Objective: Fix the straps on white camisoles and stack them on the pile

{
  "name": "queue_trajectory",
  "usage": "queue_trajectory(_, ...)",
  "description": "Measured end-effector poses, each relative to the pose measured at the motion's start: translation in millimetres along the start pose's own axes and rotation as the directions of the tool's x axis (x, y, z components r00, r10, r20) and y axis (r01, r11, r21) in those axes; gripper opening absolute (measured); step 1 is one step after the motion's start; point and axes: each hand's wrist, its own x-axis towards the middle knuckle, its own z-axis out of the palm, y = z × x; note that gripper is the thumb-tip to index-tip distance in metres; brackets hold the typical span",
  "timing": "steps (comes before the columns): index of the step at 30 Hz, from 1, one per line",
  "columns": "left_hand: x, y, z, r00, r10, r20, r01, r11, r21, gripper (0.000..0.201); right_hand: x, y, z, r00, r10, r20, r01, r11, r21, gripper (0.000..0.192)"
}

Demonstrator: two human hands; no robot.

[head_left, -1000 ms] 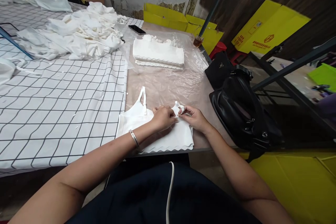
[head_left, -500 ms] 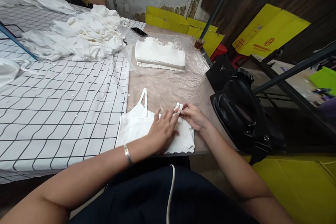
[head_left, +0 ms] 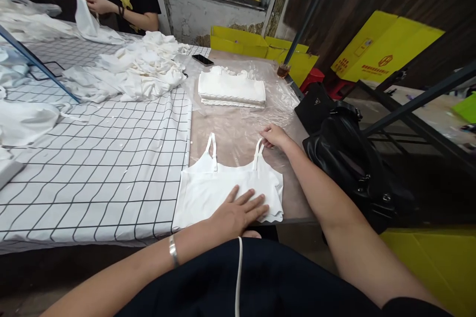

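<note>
A white camisole top (head_left: 211, 190) lies flat at the table's front edge, its two thin straps pointing away from me. My left hand (head_left: 238, 212) rests palm down on its lower right part, fingers spread. Between the fingertips of my right hand (head_left: 273, 136) is the top of the right strap, drawn out straight. The left strap (head_left: 211, 144) stands in a loop on its own. Farther back, a neat stack of folded white tops (head_left: 232, 89) sits on clear plastic sheeting.
A heap of white garments (head_left: 137, 72) covers the far left of the checked cloth (head_left: 148, 158). A phone (head_left: 203, 60) lies behind the stack. Black bags (head_left: 345, 158) stand along the right edge. Across the table, a person (head_left: 122, 0) holds white fabric and a red-handled tool.
My right hand has moved away from me, pulling the right strap out straight. My left hand has slid back toward me and flattened on the fabric.
</note>
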Motion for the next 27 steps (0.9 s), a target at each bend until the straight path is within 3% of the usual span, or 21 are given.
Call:
queue_trajectory(2, -28.4, -5.2, -15.7, 0.959, -0.248, -0.138, 0.245, 0.969, -0.039, 0.046, -31.6, 12.1, -15.7, 0.991, -0.115, -0.076, 0.104, 0.986, -0.133, 0.031)
queue_trajectory(4, -62.5, -13.1, -30.6, 0.812, -0.535, -0.234, 0.544, 0.839, -0.029, 0.039, -73.3, 34.9, -29.9, 0.967, -0.253, -0.03, 0.22, 0.889, -0.402, 0.037)
queue_trajectory(5, -78.2, -16.8, -36.3, 0.727, -0.641, -0.246, 0.661, 0.751, -0.005, 0.039, -94.9, 49.4, -35.1, 0.97, -0.238, 0.042, 0.226, 0.834, -0.503, 0.041)
queue_trajectory(7, -101.0, -20.6, -43.3, 0.593, -0.769, -0.239, 0.799, 0.599, 0.052, 0.04, -132.6, 80.8, -41.5, 0.986, -0.131, 0.101, 0.165, 0.784, -0.598, 0.041)
queue_trajectory(10, -108.2, -17.3, -45.0, 0.504, -0.838, -0.206, 0.863, 0.498, 0.087, 0.038, -163.6, 119.5, -43.0, 0.997, -0.052, 0.055, 0.074, 0.793, -0.604, 0.035)
queue_trajectory(13, -96.9, -10.9, -44.2, 0.46, -0.868, -0.186, 0.888, 0.456, 0.067, 0.033, -169.6, 135.7, -39.0, 0.993, -0.099, -0.065, 0.045, 0.825, -0.564, 0.031)
queue_trajectory(16, -88.8, -7.1, -43.2, 0.463, -0.868, -0.178, 0.883, 0.469, 0.009, 0.026, -169.4, 137.7, -32.4, 0.98, -0.158, -0.119, 0.068, 0.835, -0.546, 0.035)
queue_trajectory(18, -88.9, -6.2, -41.0, 0.475, -0.86, -0.186, 0.86, 0.499, -0.111, 0.024, -170.8, 137.2, -28.8, 0.982, -0.166, -0.087, 0.103, 0.866, -0.489, 0.037)
queue_trajectory(20, -91.3, -6.6, -39.3, 0.451, -0.873, -0.183, 0.808, 0.487, -0.332, 0.026, -173.3, 134.5, -28.2, 0.992, -0.121, -0.041, 0.101, 0.936, -0.337, 0.04)
queue_trajectory(21, -92.5, -7.8, -40.0, 0.429, -0.889, -0.158, 0.757, 0.45, -0.473, 0.029, -174.5, 131.4, -29.6, 0.997, -0.079, -0.018, 0.072, 0.97, -0.232, 0.042)
queue_trajectory(23, -93.3, -13.0, -47.8, 0.412, -0.911, -0.035, 0.585, 0.294, -0.756, 0.037, -175.3, 119.6, -36.2, 1.0, -0.003, 0.026, 0.003, 1.0, -0.003, 0.046)
queue_trajectory(25, -90.7, -21.8, -67.2, 0.461, -0.881, 0.106, 0.371, 0.082, -0.925, 0.046, -173.1, 100.1, -47.3, 0.999, 0.02, 0.03, -0.025, 0.982, 0.188, 0.049)
queue_trajectory(27, -83.9, -33.1, -97.2, 0.531, -0.827, 0.186, 0.22, -0.077, -0.972, 0.054, -165.8, 74.4, -59.9, 1.0, -0.021, -0.008, 0.022, 0.945, 0.326, 0.048)
